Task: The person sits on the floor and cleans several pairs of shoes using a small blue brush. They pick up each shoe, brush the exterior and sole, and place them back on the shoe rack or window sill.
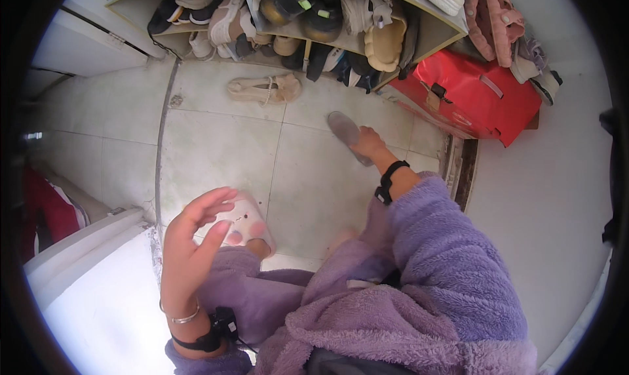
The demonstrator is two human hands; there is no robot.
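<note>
My right hand (369, 143) grips a grey-brown flat shoe (342, 126) over the floor tiles, below the shoe rack (444, 28). A smooth, dull surface of that shoe faces up, and my fingers cover part of it. Apart from it, further left, lies a beige flat shoe (253, 90) with a bow and a beaded strap. My left hand (189, 249) hangs in the air with thumb and fingers apart and nothing in it. Behind it, on my left foot, is a white and pink slipper (245, 222) with a cartoon face. My other foot is mostly hidden.
Several sneakers and other shoes fill the rack's compartments. To its right stands a red box (476, 97) with pink sandals (503, 23) and sneakers (533, 63) on top. A white wall (535, 188) bounds the right side. A white door edge (93, 247) is at my left.
</note>
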